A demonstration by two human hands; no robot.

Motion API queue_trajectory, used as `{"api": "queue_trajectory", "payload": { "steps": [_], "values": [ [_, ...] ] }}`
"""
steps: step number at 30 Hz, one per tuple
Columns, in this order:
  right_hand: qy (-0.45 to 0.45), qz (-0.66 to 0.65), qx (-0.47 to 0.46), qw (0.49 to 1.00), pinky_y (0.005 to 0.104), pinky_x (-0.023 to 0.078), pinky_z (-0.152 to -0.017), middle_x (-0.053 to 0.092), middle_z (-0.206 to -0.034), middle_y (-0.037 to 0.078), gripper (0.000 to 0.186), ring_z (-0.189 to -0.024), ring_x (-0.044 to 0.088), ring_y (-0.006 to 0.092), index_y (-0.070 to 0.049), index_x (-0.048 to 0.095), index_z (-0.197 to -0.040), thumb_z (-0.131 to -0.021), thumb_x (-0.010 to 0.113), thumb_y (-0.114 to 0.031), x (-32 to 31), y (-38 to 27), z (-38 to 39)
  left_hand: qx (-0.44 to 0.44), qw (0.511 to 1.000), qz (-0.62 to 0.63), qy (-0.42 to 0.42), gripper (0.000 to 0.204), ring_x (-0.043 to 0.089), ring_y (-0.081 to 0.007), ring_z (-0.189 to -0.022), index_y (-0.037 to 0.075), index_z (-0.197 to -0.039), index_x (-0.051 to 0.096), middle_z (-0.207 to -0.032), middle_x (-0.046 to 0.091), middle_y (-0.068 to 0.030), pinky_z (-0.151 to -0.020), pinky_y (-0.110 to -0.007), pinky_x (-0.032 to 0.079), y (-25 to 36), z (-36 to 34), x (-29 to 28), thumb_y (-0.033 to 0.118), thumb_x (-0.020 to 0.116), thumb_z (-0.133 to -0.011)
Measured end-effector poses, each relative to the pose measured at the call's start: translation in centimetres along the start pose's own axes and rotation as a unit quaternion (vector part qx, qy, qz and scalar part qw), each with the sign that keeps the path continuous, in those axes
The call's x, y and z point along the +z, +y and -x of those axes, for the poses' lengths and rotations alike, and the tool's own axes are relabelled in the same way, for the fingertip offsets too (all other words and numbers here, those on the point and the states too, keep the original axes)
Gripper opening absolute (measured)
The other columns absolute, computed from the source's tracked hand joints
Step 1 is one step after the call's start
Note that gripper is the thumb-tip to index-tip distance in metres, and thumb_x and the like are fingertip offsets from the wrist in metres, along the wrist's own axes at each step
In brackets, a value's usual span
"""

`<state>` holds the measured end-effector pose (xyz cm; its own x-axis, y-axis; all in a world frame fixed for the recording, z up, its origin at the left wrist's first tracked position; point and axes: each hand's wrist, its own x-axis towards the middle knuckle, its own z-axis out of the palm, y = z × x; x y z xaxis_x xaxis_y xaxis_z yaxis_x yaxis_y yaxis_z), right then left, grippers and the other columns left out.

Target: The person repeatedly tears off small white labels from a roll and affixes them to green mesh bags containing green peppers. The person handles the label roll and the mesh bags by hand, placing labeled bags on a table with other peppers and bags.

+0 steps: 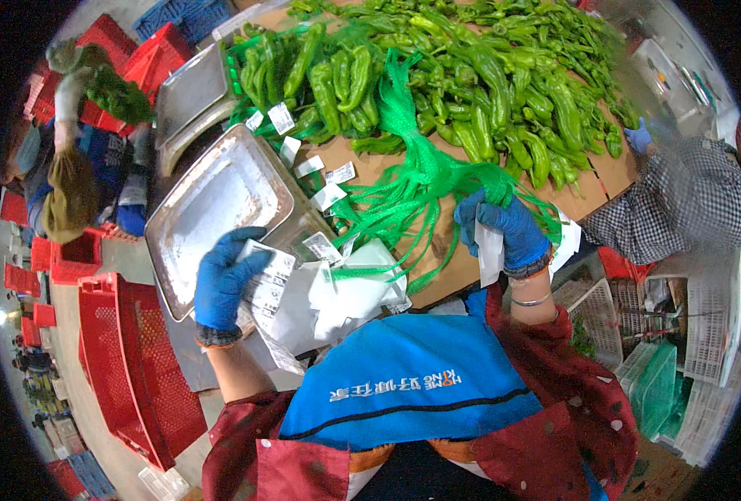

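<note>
My left hand [224, 280], in a blue glove, is closed on a strip of printed white labels [270, 288] at the near edge of the metal scale pan [212, 209]. Crumpled white paper [358, 292] lies right of that strip. In another blue glove, my right hand [508, 230] has its fingers closed, and a white paper slip [489, 250] hangs from them. Green mesh net bags [424, 167] lie bunched against the right hand; whether it grips any strands, I cannot tell. Beyond, green peppers [487, 83] are heaped on the table [445, 271], some inside netting.
Several loose labels [328, 196] lie beside the scale. A second scale [191, 88] stands farther back. On the left is a red crate [141, 367], and a person [78, 159] holds greens. A person in checked sleeves [662, 200] works at right, near white crates [708, 326].
</note>
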<state>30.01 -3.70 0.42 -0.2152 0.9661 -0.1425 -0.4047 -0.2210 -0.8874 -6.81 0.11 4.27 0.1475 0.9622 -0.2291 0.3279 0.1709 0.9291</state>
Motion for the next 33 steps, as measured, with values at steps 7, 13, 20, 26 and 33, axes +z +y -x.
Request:
{"api": "queue_trajectory", "payload": {
  "steps": [7, 13, 20, 26, 33],
  "values": [
    [-0.144, 0.115, -0.029, 0.982, 0.0278, 0.047, -0.078, 0.067, -0.093, 0.012, 0.033, -0.086, 0.062, 0.0185, 0.001, 0.067, -0.100, -0.079, 0.067, -0.025, 4.2, 1.4, -2.1, 0.135, 0.990, 0.013, -0.038, 0.019, 0.058, -0.0121, -0.080, -0.002, -0.093, 0.065, -0.087, 0.063, -0.0057, -0.071, -0.025, 0.045, 1.0, -1.3, 7.3, 0.009, 0.070, -0.077],
    [-0.090, 0.238, -0.052, 0.966, 0.0288, 0.048, -0.082, 0.069, -0.096, 0.006, 0.021, -0.090, 0.062, 0.0144, -0.003, 0.069, -0.098, -0.083, 0.065, -0.017, 5.6, 1.6, -1.7, 0.213, 0.974, -0.047, -0.064, 0.019, 0.058, -0.0121, -0.082, 0.000, -0.094, 0.067, -0.090, 0.063, -0.0053, -0.073, -0.026, 0.046, 0.8, -3.8, 9.9, 0.010, 0.071, -0.079],
    [-0.061, 0.228, -0.049, 0.971, 0.0278, 0.049, -0.076, 0.069, -0.092, 0.005, 0.020, -0.083, 0.062, 0.0124, -0.004, 0.070, -0.097, -0.082, 0.067, -0.018, 5.7, 2.0, -1.8, 0.075, 0.982, 0.104, -0.136, 0.019, 0.058, -0.0093, -0.077, 0.000, -0.095, 0.066, -0.088, 0.065, -0.0033, -0.070, -0.025, 0.046, 0.8, -4.2, 9.7, 0.010, 0.069, -0.080],
    [0.034, 0.280, -0.198, 0.939, 0.0297, 0.048, -0.073, 0.067, -0.091, 0.006, 0.019, -0.079, 0.060, 0.0159, -0.005, 0.069, -0.097, -0.083, 0.066, -0.017, 4.5, 2.0, -2.8, 0.028, 0.978, 0.187, -0.085, 0.015, 0.056, -0.0083, -0.068, 0.000, -0.086, 0.065, -0.074, 0.063, -0.0010, -0.062, -0.024, 0.045, 0.9, -3.6, 8.7, 0.012, 0.070, -0.079],
    [0.089, 0.379, -0.236, 0.890, 0.0289, 0.048, -0.075, 0.065, -0.093, 0.006, 0.017, -0.083, 0.060, 0.0141, -0.003, 0.066, -0.095, -0.083, 0.066, -0.015, 5.4, 3.6, -3.2, 0.191, 0.968, 0.076, -0.146, 0.020, 0.056, -0.0167, -0.089, 0.000, -0.089, 0.067, -0.091, 0.060, -0.0077, -0.077, -0.028, 0.045, 0.5, -2.7, 11.7, 0.014, 0.074, -0.076]
  ]
}}
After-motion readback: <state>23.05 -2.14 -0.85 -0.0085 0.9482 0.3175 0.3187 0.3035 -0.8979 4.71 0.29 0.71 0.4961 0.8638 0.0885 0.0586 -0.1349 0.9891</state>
